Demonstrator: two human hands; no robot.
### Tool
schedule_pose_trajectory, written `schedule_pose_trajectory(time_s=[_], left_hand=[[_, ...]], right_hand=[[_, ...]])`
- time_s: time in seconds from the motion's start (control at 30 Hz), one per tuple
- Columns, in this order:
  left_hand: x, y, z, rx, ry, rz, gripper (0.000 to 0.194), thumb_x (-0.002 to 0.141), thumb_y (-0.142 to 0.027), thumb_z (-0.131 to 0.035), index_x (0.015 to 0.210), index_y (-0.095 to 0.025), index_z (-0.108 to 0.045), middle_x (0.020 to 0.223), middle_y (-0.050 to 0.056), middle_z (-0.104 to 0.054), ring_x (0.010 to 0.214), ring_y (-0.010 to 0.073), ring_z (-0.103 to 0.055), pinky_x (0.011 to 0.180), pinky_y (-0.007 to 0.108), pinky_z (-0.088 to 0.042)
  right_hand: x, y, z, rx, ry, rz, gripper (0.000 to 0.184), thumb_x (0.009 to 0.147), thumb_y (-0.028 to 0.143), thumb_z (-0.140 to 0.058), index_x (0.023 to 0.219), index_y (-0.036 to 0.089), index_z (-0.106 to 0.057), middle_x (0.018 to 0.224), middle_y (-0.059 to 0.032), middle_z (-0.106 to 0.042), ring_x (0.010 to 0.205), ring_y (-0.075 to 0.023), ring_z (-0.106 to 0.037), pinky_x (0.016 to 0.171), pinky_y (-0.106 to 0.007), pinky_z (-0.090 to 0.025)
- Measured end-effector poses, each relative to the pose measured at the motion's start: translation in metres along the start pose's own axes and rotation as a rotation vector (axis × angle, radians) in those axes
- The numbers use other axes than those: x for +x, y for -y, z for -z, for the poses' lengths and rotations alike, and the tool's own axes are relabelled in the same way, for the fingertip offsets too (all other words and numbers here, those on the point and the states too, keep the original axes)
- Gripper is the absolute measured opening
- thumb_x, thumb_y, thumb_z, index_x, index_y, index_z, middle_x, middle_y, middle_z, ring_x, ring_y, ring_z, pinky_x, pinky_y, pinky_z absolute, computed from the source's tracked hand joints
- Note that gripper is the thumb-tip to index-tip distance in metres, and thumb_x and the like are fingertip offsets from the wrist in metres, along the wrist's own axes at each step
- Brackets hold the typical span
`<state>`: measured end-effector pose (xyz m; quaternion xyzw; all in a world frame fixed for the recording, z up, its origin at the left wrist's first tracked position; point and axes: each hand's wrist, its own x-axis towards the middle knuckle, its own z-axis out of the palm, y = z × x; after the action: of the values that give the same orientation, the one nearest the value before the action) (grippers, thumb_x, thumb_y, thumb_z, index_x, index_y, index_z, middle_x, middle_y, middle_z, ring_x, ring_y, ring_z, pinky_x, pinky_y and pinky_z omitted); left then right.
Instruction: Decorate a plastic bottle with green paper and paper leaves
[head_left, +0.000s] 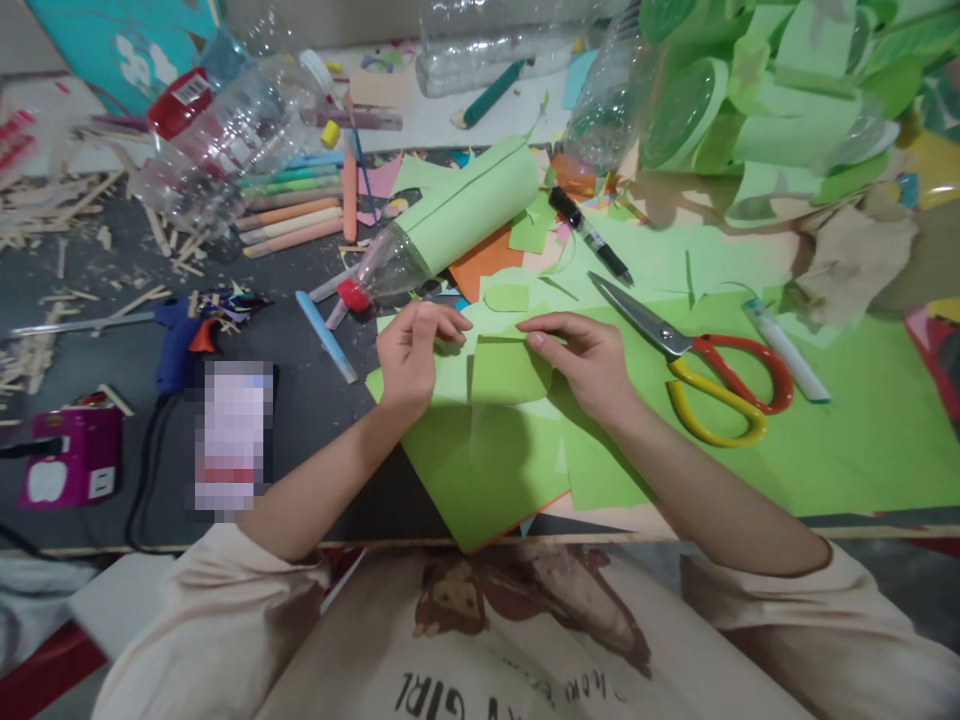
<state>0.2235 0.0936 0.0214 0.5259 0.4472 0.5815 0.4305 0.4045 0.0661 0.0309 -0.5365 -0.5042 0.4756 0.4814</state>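
A small square of light green paper (510,372) is pinched at its top right edge between the thumb and fingers of my right hand (589,355). Left of that square, my left hand (414,350) hovers with loosely curled fingers and nothing visible in it. Under both hands lie larger green paper sheets (487,480). A small green paper strip (507,298) rests just beyond the square. Farther off, a plastic bottle (390,258) with a red cap lies on its side, wrapped in green paper. Large scissors (679,345) with red and yellow handles lie to the right of my right hand.
A black pen (591,235) and a white cutter (787,350) lie nearby. On the left are a blue glue gun (174,340), a phone (234,435) and a purple box (71,458). Clear bottles (240,130), wood scraps and green paper-covered bottle pieces (780,130) fill the back.
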Motion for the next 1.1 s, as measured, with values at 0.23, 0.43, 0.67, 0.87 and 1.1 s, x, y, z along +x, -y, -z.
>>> schedule_pose_trajectory(time_s=[0.23, 0.43, 0.67, 0.87, 1.1], left_hand=[[0.001, -0.023, 0.007, 0.184, 0.437, 0.081, 0.027, 0.075, -0.046, -0.075, 0.084, -0.022, -0.067, 0.078, 0.001, -0.072, 0.075, 0.0146, -0.068, 0.070, 0.024, -0.054], [-0.005, -0.026, 0.017, 0.285, 0.574, 0.137, 0.021, 0.082, -0.042, -0.066, 0.087, -0.023, -0.075, 0.087, 0.004, -0.077, 0.082, 0.0188, -0.072, 0.075, 0.025, -0.056], [-0.009, -0.012, 0.019, 0.239, 0.494, 0.129, 0.022, 0.078, -0.042, -0.071, 0.087, -0.023, -0.078, 0.087, 0.004, -0.078, 0.081, 0.0193, -0.073, 0.073, 0.026, -0.057], [-0.006, -0.013, 0.019, 0.223, 0.480, 0.138, 0.020, 0.076, -0.042, -0.073, 0.082, -0.024, -0.078, 0.081, 0.004, -0.078, 0.075, 0.0185, -0.072, 0.070, 0.025, -0.057], [-0.005, -0.013, 0.020, 0.227, 0.505, 0.151, 0.019, 0.078, -0.040, -0.070, 0.080, -0.023, -0.078, 0.081, 0.003, -0.078, 0.075, 0.0179, -0.072, 0.071, 0.025, -0.056]], right_hand=[[-0.012, 0.005, -0.008, -0.056, 0.042, 0.103, 0.008, 0.078, 0.031, -0.070, 0.078, 0.024, -0.072, 0.082, -0.0025, -0.075, 0.078, -0.0176, -0.068, 0.073, -0.033, -0.055], [-0.015, 0.004, -0.014, -0.070, 0.085, 0.116, 0.019, 0.078, 0.042, -0.070, 0.079, 0.024, -0.072, 0.082, -0.0030, -0.075, 0.077, -0.0178, -0.068, 0.073, -0.033, -0.055], [-0.009, -0.001, -0.010, -0.068, 0.124, 0.051, 0.025, 0.074, 0.048, -0.074, 0.078, 0.023, -0.074, 0.081, -0.0040, -0.076, 0.071, -0.0169, -0.067, 0.062, -0.030, -0.051], [-0.008, 0.002, -0.008, -0.040, 0.130, 0.046, 0.014, 0.074, 0.037, -0.075, 0.074, 0.023, -0.076, 0.074, -0.0023, -0.076, 0.065, -0.0159, -0.066, 0.061, -0.030, -0.050], [-0.008, 0.003, -0.007, 0.017, 0.144, 0.007, 0.004, 0.071, 0.029, -0.077, 0.071, 0.024, -0.077, 0.071, -0.0018, -0.076, 0.063, -0.0153, -0.066, 0.060, -0.029, -0.052]])
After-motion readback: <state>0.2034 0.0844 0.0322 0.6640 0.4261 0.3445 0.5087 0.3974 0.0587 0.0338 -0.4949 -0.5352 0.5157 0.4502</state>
